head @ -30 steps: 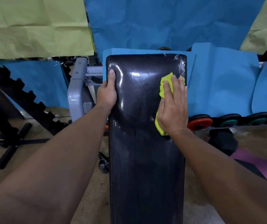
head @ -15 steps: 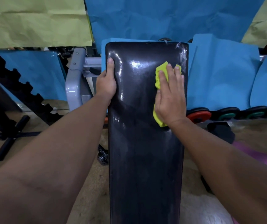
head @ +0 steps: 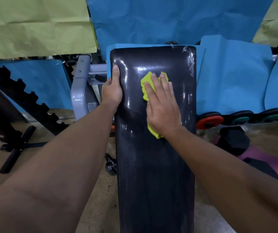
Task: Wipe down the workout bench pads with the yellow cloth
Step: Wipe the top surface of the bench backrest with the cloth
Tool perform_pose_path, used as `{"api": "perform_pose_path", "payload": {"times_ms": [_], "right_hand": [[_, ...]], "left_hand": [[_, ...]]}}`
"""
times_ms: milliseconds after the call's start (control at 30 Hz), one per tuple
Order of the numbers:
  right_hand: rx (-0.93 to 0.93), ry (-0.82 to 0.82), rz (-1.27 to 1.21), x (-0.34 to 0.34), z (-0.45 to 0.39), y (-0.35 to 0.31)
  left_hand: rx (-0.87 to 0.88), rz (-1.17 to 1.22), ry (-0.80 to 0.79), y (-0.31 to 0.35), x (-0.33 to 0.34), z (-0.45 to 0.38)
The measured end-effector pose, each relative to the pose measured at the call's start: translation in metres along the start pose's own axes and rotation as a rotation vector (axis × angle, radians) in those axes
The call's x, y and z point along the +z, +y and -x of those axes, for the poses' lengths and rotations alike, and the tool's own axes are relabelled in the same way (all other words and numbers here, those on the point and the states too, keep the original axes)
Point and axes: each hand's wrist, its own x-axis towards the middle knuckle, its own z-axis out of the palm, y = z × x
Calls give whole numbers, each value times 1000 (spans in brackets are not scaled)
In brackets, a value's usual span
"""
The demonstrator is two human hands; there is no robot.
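Flat palm, cloth on the pad

Right hand (head: 163,108), fingers straight and together, presses the crumpled yellow cloth (head: 147,85) onto the glossy black padded bench top (head: 153,174) toward twelve o'clock; left hand (head: 112,92) grips the pad's nine o'clock edge, thumb on top. Risk: the bunched cloth could slide from under the palm on that slick surface
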Motion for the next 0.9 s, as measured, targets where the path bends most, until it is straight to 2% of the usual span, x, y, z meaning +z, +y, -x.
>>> {"api": "perform_pose_path", "payload": {"times_ms": [100,300,400,500,633,733,900], "right_hand": [[-30,-23,22,-4,20,11],[173,70,36,-2,-7,6],[68,11,11,3,-2,-11],[-37,-45,22,-2,21,3],[91,11,52,-9,12,21],[167,53,32,-2,-11,2],[-6,-46,14,1,12,-8]], "left_hand": [[-13,11,-16,-1,-1,-2],[-16,-3,-11,-5,-4,-7],[-13,-3,-13,-5,-4,-5],[-12,7,-23,-5,-3,-4],[1,9,-14,-7,-4,-7],[5,-3,-14,-6,-3,-7],[7,-5,-29,-5,-2,-5]]}}
